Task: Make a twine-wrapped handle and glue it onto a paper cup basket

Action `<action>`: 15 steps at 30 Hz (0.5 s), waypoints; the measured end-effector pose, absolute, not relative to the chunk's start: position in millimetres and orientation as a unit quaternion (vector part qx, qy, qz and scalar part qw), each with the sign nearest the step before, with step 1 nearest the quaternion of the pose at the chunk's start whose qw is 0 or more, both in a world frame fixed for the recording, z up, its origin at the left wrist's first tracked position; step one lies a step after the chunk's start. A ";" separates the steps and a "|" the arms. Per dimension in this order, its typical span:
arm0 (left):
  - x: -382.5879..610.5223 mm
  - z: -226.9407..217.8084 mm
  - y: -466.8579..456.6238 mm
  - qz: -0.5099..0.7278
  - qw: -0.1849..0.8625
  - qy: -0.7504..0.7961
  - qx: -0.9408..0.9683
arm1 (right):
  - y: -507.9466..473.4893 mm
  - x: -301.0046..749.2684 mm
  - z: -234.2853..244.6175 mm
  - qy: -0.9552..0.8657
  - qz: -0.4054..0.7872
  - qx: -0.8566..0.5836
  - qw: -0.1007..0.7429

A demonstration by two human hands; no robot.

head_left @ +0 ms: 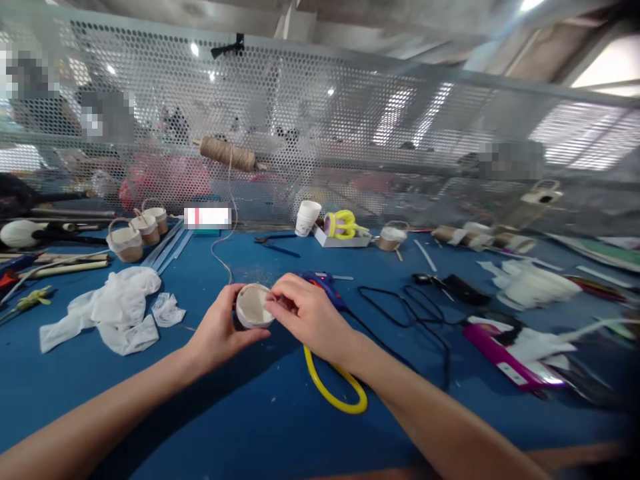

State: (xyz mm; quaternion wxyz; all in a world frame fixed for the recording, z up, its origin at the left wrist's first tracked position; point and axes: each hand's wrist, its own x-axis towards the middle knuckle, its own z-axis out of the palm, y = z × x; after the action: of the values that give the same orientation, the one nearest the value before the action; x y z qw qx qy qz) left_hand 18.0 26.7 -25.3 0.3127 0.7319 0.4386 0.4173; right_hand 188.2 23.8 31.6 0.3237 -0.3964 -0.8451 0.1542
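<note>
My left hand [220,327] is wrapped around a small white paper cup [254,308], its open mouth tilted toward me. At the cup's right rim, the fingers of my right hand [305,310] are pinched together; whether they also hold something small is hidden. Twine [215,250] hangs from a spool [227,155] and runs down behind my left hand. Just beyond my right hand lies a blue glue gun [323,283], partly covered. A yellow loop handle [350,403], like that of scissors, sticks out beneath my right wrist.
Several twine-wrapped cups with handles [127,243] stand at the back left, near crumpled white fabric [113,303]. Pliers [277,245], stacked paper cups [307,219] and a white box [340,237] sit along the mesh panel [300,107]. A black cord [415,313] and a magenta object [505,357] lie right.
</note>
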 end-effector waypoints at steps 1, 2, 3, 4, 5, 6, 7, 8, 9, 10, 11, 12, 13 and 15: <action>19.8 -27.0 27.7 0.417 0.314 0.434 0.734 | 25.8 188.4 34.7 -0.849 0.145 -0.399 0.314; 21.3 -29.1 28.8 0.419 0.310 0.431 0.737 | 29.1 190.1 38.2 -0.847 0.145 -0.409 0.307; 22.2 -31.4 29.5 0.420 0.302 0.430 0.740 | 34.1 193.4 42.0 -0.838 0.158 -0.426 0.302; 22.7 -33.9 29.7 0.423 0.290 0.430 0.743 | 41.0 198.1 45.9 -0.822 0.182 -0.451 0.297; 22.8 -36.3 29.1 0.423 0.274 0.433 0.747 | 49.8 204.2 49.8 -0.796 0.209 -0.486 0.294; 22.5 -38.7 27.6 0.417 0.264 0.437 0.752 | 60.6 211.5 53.4 -0.772 0.243 -0.518 0.276; 22.1 -40.8 25.4 0.414 0.255 0.436 0.757 | 73.2 219.7 56.4 -0.747 0.263 -0.551 0.262; 21.6 -42.8 22.6 0.413 0.245 0.430 0.765 | 87.2 228.5 58.5 -0.738 0.258 -0.567 0.258; 21.2 -44.5 19.6 0.407 0.238 0.423 0.774 | 102.1 237.6 59.6 -0.732 0.248 -0.580 0.257; 21.0 -46.2 16.7 0.403 0.231 0.416 0.781 | 117.5 246.7 59.8 -0.725 0.231 -0.595 0.258; 20.9 -47.8 14.3 0.404 0.226 0.409 0.786 | 133.0 255.6 59.2 -0.718 0.213 -0.610 0.258; 20.9 -49.4 12.5 0.402 0.224 0.410 0.787 | 148.0 264.0 58.0 -0.713 0.193 -0.624 0.254; 21.0 -50.9 11.5 0.404 0.223 0.412 0.786 | 162.2 271.7 56.4 -0.710 0.173 -0.636 0.248; 21.2 -53.7 11.6 0.402 0.221 0.413 0.787 | 187.5 284.7 52.9 -0.699 0.139 -0.662 0.232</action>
State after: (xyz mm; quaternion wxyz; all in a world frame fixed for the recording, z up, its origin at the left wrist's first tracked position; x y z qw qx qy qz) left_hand 21.2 11.6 -53.7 0.2211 0.7871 0.4125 0.4017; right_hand 284.7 187.5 52.9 0.2320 -0.6623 -0.6987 0.1391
